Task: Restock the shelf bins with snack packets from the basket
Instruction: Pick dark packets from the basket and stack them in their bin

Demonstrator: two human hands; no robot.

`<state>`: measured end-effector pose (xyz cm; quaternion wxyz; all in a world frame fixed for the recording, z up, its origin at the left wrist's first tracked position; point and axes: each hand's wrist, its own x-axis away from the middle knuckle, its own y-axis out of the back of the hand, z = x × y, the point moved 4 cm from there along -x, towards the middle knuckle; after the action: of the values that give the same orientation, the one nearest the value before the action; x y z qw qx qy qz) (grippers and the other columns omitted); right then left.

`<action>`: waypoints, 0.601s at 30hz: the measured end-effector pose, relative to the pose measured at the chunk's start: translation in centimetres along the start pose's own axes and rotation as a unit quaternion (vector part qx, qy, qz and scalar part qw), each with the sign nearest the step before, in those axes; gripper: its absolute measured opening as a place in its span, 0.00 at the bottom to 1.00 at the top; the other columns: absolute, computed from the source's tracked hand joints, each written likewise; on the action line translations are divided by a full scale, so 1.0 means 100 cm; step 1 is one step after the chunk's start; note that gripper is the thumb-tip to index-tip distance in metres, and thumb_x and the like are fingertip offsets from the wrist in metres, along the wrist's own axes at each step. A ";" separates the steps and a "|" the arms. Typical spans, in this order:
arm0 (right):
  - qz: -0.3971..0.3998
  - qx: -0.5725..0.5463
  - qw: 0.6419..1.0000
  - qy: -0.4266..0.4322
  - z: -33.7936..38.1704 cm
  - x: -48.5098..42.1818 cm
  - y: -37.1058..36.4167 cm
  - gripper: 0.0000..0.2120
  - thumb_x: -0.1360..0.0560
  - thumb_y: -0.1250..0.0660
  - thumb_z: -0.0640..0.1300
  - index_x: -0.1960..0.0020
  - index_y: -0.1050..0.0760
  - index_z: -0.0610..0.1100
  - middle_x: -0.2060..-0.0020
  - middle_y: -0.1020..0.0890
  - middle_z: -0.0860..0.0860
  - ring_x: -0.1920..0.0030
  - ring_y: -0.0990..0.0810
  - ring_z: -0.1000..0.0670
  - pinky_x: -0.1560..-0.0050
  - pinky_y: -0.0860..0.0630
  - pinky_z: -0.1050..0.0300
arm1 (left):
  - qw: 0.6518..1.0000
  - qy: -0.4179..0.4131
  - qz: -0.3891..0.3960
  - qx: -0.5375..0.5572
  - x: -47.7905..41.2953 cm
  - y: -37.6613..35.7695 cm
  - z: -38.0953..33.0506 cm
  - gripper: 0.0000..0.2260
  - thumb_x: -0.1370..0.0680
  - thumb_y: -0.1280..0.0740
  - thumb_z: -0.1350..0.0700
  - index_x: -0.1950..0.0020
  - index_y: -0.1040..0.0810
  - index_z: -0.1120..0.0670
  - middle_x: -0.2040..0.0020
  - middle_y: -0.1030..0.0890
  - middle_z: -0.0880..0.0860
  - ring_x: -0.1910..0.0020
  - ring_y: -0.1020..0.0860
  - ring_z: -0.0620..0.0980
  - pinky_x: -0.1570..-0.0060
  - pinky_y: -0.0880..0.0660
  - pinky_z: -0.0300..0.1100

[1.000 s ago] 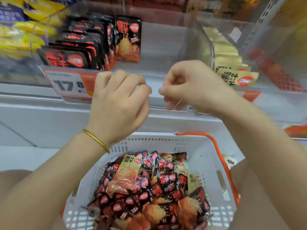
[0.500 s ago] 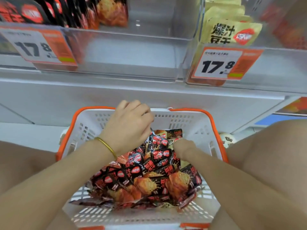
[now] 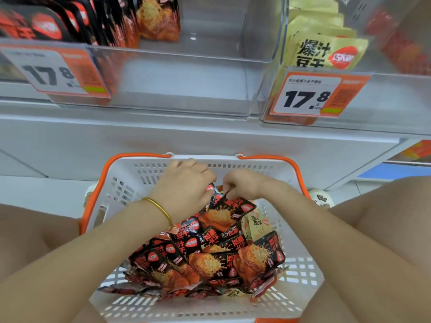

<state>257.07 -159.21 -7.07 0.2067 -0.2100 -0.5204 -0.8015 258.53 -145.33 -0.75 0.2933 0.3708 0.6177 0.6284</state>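
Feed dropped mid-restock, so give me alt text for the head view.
Both hands are in the white basket of packets: the right hand pinches the corner of a black packet, the left hand curls its fingers into the pile beside it. Above, one bin holds black packets and bare space; the next holds yellow packets.

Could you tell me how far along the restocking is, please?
Done: shelved packets stand at the left of the middle bin. In hand: the right hand pinches a black packet in the basket; the left hand reaches beside it, grip unclear. Left: the basket is heaped, the bin half bare.
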 end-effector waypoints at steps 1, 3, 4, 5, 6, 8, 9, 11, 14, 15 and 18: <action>-0.023 -0.011 0.999 0.022 0.010 0.009 0.018 0.04 0.25 0.33 0.39 0.50 0.23 0.41 0.63 0.25 0.53 0.59 0.28 0.51 0.61 0.33 0.61 | 0.999 0.012 0.031 0.012 0.000 -0.002 0.001 0.17 0.21 0.46 0.45 0.38 0.27 0.49 0.41 0.23 0.48 0.39 0.28 0.51 0.40 0.33 0.49; -0.069 -0.049 0.995 0.050 0.026 0.030 0.048 0.03 0.25 0.32 0.40 0.52 0.23 0.42 0.67 0.26 0.56 0.64 0.28 0.54 0.66 0.34 0.68 | 0.995 0.036 0.069 0.067 0.000 -0.002 0.000 0.18 0.21 0.40 0.43 0.35 0.31 0.50 0.39 0.24 0.50 0.38 0.28 0.51 0.41 0.31 0.47; -0.082 -0.089 0.991 0.059 0.032 0.040 0.058 0.02 0.25 0.32 0.39 0.53 0.23 0.43 0.68 0.25 0.56 0.66 0.28 0.55 0.67 0.33 0.69 | 0.992 0.046 0.063 0.097 0.000 0.001 -0.001 0.17 0.22 0.39 0.44 0.38 0.30 0.52 0.43 0.23 0.51 0.41 0.26 0.52 0.45 0.29 0.46; -0.091 -0.142 0.983 0.066 0.036 0.049 0.064 0.01 0.26 0.32 0.38 0.54 0.24 0.42 0.68 0.24 0.55 0.68 0.27 0.56 0.66 0.31 0.69 | 0.989 0.055 0.056 0.127 -0.001 0.004 -0.001 0.15 0.22 0.37 0.45 0.42 0.30 0.52 0.48 0.22 0.51 0.45 0.24 0.52 0.51 0.28 0.45; -0.104 -0.198 0.972 0.068 0.039 0.056 0.070 0.01 0.26 0.32 0.37 0.55 0.23 0.42 0.68 0.22 0.53 0.68 0.25 0.56 0.66 0.28 0.67 | 0.983 0.065 0.047 0.164 -0.002 0.009 0.001 0.12 0.23 0.35 0.46 0.46 0.30 0.52 0.53 0.23 0.50 0.50 0.24 0.53 0.56 0.29 0.44; -0.162 -0.300 0.938 0.063 0.039 0.069 0.078 0.01 0.26 0.31 0.38 0.56 0.22 0.41 0.67 0.20 0.49 0.67 0.23 0.54 0.64 0.25 0.62 | 0.962 0.090 0.030 0.256 -0.002 0.021 0.009 0.08 0.24 0.32 0.50 0.53 0.29 0.51 0.59 0.24 0.48 0.56 0.24 0.51 0.60 0.31 0.43; -0.193 -0.353 0.914 0.059 0.038 0.075 0.081 0.03 0.25 0.32 0.40 0.56 0.22 0.40 0.66 0.20 0.48 0.65 0.22 0.52 0.62 0.24 0.58 | 0.942 0.101 0.014 0.321 -0.002 0.030 0.014 0.07 0.25 0.30 0.53 0.55 0.27 0.51 0.60 0.22 0.48 0.58 0.24 0.49 0.59 0.29 0.43; -0.204 -0.463 0.860 0.062 0.041 0.088 0.083 0.05 0.25 0.33 0.43 0.54 0.22 0.40 0.63 0.19 0.47 0.62 0.20 0.50 0.60 0.21 0.55 | 0.879 0.106 -0.039 0.463 0.003 0.053 0.021 0.05 0.26 0.29 0.59 0.55 0.24 0.52 0.58 0.18 0.51 0.60 0.22 0.44 0.56 0.25 0.42; -0.182 -0.526 0.825 0.103 0.064 0.103 0.088 0.07 0.29 0.31 0.40 0.51 0.22 0.43 0.62 0.16 0.49 0.62 0.17 0.52 0.63 0.20 0.57 | 0.808 0.105 -0.122 0.566 0.012 0.090 0.029 0.05 0.27 0.30 0.64 0.52 0.21 0.57 0.56 0.17 0.57 0.62 0.22 0.42 0.58 0.23 0.41; -0.193 -0.530 0.818 0.117 0.074 0.107 0.096 0.07 0.31 0.30 0.39 0.53 0.22 0.43 0.63 0.15 0.50 0.63 0.17 0.52 0.63 0.20 0.57 | 0.808 0.096 -0.150 0.562 0.013 0.103 0.033 0.04 0.27 0.29 0.62 0.53 0.21 0.57 0.56 0.17 0.58 0.62 0.23 0.43 0.58 0.23 0.43; -0.250 -0.523 0.800 0.157 0.104 0.108 0.144 0.06 0.31 0.31 0.35 0.55 0.21 0.42 0.64 0.16 0.48 0.66 0.18 0.52 0.65 0.19 0.56 | 0.825 0.083 -0.294 0.476 0.015 0.148 0.056 0.08 0.28 0.30 0.50 0.60 0.25 0.52 0.61 0.19 0.53 0.65 0.23 0.46 0.59 0.25 0.44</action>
<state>257.34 -156.25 13.53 -0.0634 -0.0200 -0.0176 -0.9976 263.67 -141.86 13.88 0.1992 0.2117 0.9418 0.1690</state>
